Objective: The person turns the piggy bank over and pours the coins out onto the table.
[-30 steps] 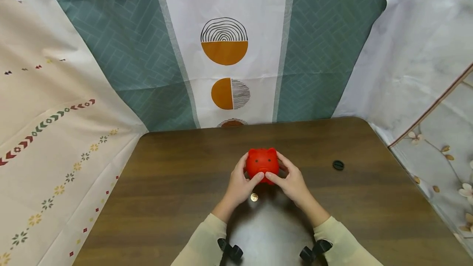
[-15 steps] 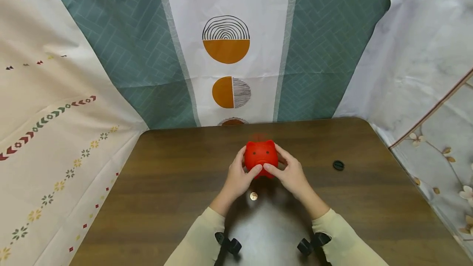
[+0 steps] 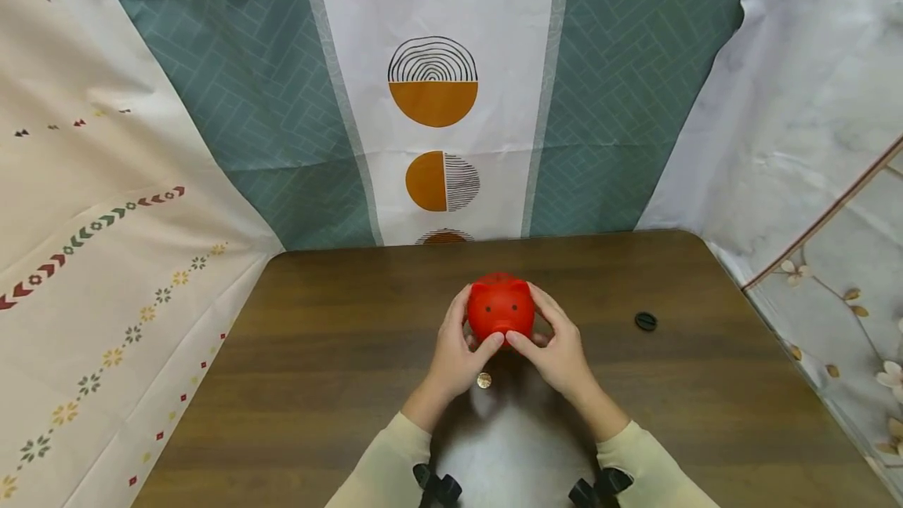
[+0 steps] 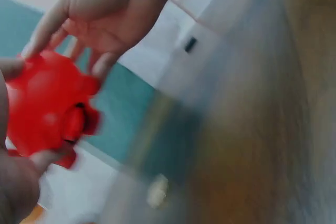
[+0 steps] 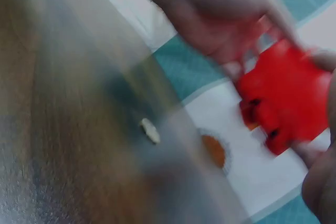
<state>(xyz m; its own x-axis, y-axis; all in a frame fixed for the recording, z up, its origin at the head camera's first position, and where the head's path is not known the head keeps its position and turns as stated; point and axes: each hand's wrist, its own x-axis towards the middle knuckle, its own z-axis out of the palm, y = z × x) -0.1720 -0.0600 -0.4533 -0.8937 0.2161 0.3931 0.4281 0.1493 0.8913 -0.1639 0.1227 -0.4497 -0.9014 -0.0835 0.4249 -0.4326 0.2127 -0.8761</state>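
Observation:
Both hands hold a red piggy bank just off the table, its snout toward me. My left hand grips its left side and my right hand its right, with thumbs almost meeting below the snout. In the left wrist view, blurred, the piggy bank shows its underside with dark spots near the feet. The right wrist view has the piggy bank blurred too, fingers at its sides. A gold coin lies on the table below the hands, nearer me.
A small round black cap with a slot lies on the right of the wooden table. Patterned cloths hang behind the table and along both sides. Black straps with small blocks sit on both wrists.
The piggy bank has gone up and away in both hands, then come back down a little, tipping so more of its top shows. Coin and cap stay put.

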